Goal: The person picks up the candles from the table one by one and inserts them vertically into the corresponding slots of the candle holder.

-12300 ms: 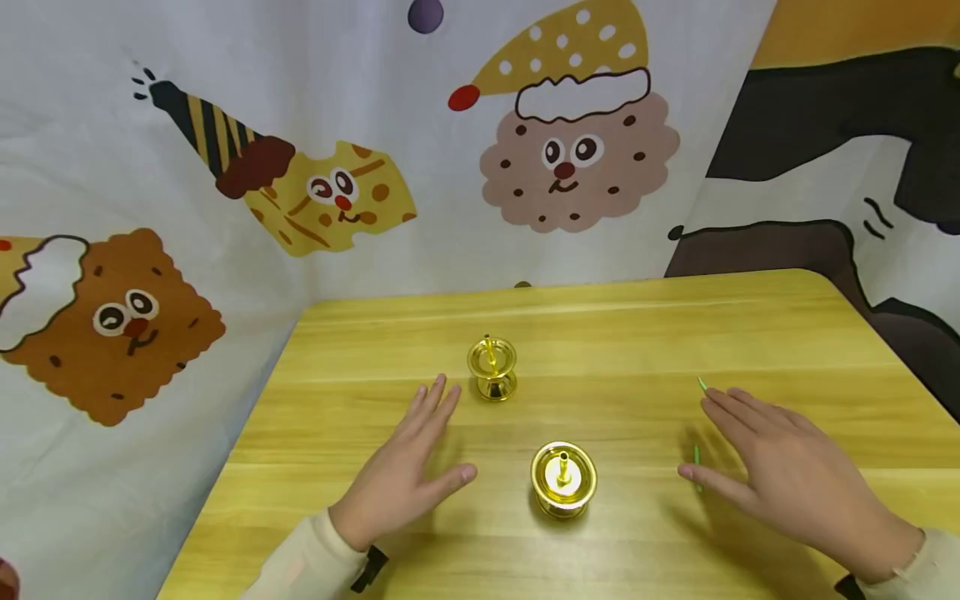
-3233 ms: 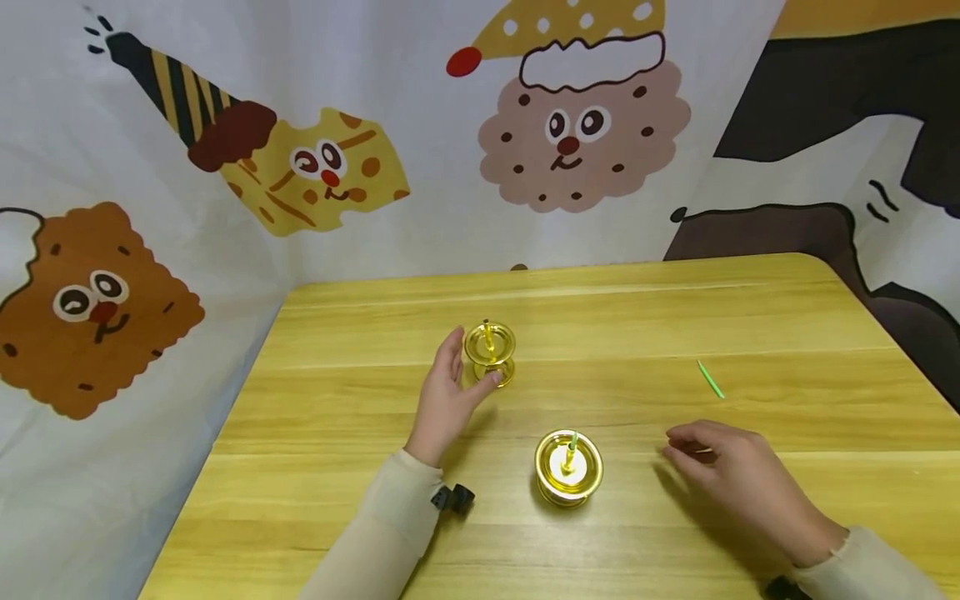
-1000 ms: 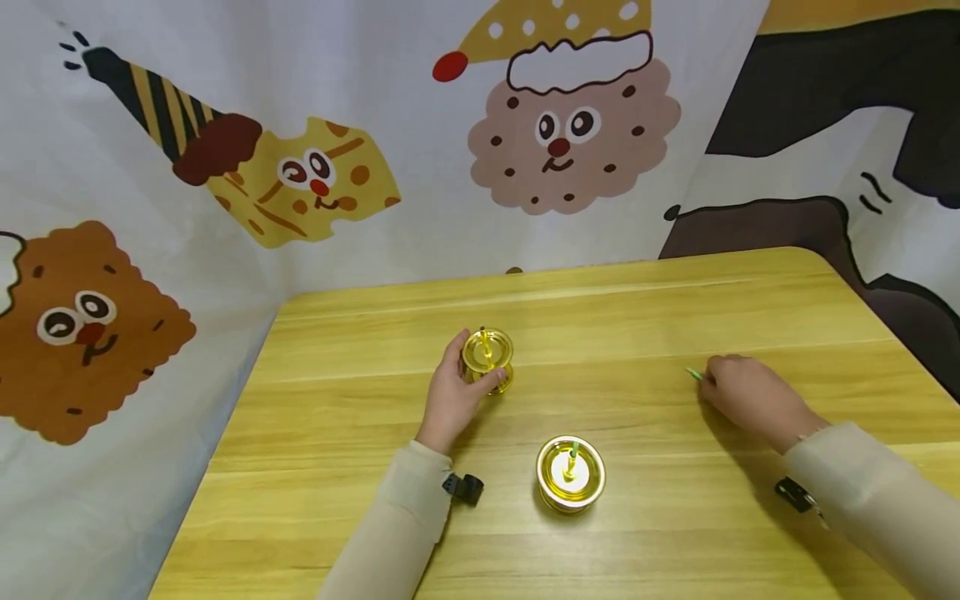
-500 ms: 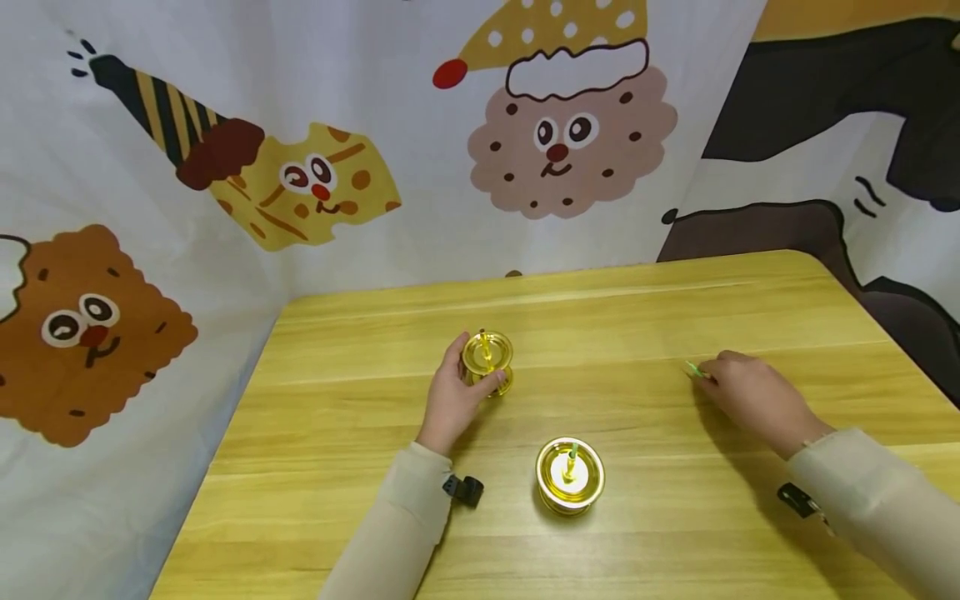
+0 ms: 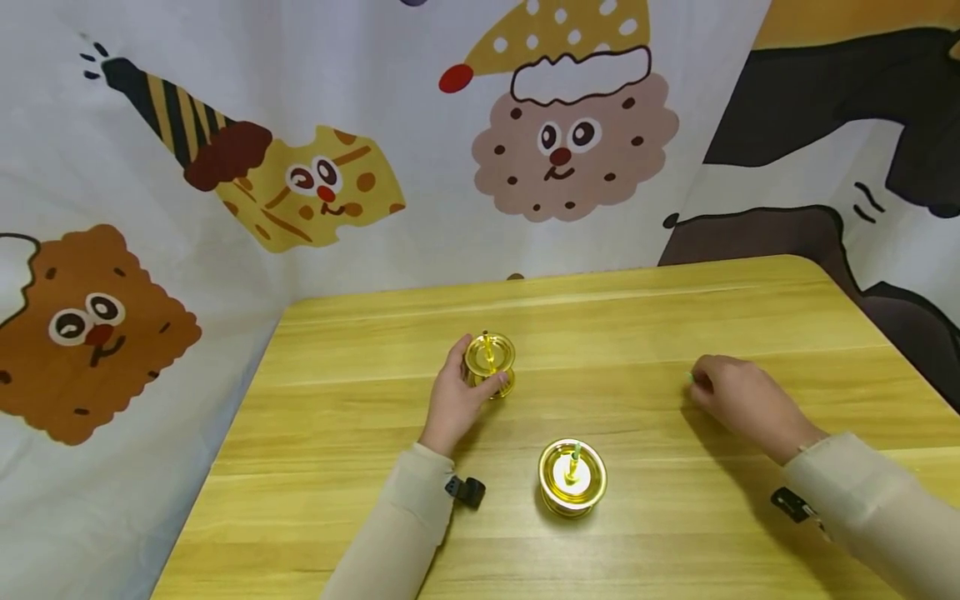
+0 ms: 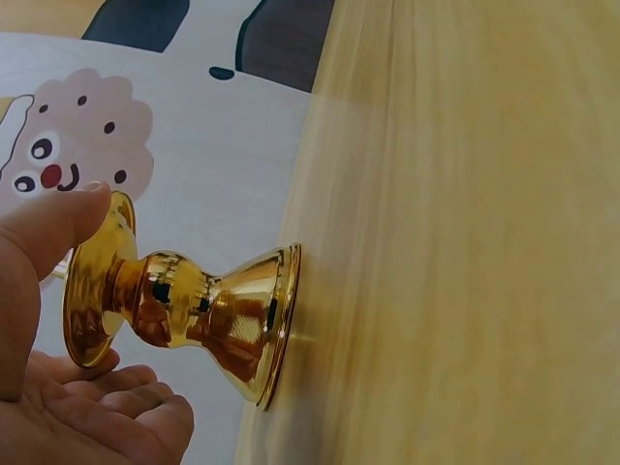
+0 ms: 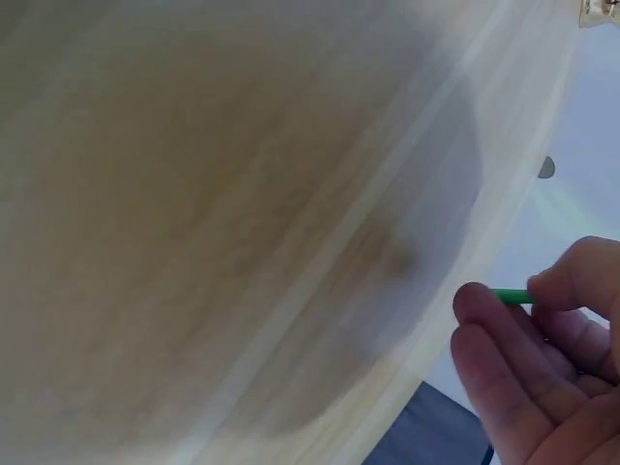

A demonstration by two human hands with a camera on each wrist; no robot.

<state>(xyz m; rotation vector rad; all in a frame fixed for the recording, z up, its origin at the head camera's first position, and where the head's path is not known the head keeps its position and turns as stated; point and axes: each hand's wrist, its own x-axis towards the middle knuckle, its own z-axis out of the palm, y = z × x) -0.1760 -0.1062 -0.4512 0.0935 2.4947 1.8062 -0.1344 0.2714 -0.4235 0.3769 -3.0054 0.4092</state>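
Ok so the green stick (image 7: 511, 295) that lay on the desk (image 5: 637, 325) is now pinched in the right grip (image 5: 750, 406), thumb against finger, so imo the pick-up looks done. Left grip (image 5: 453, 404) is holding the far gold holder (image 6: 184, 300), upright on the desk. Near gold holder (image 5: 572, 479) has a second stick (image 5: 577, 451) in it. No readable brands or writing

My left arm (image 5: 393, 517) and right arm (image 5: 873, 500) reach forward, well apart, each ending in a grip.
My left hand (image 5: 452, 408) stands with its palm turned to the right, thumb (image 6: 60, 231) parted from the curved fingers (image 6: 145, 418). My right hand (image 5: 750, 406) shows its back upward, thumb and fingertips (image 7: 475, 302) almost meeting in a pinch; that forearm slants in from my right.
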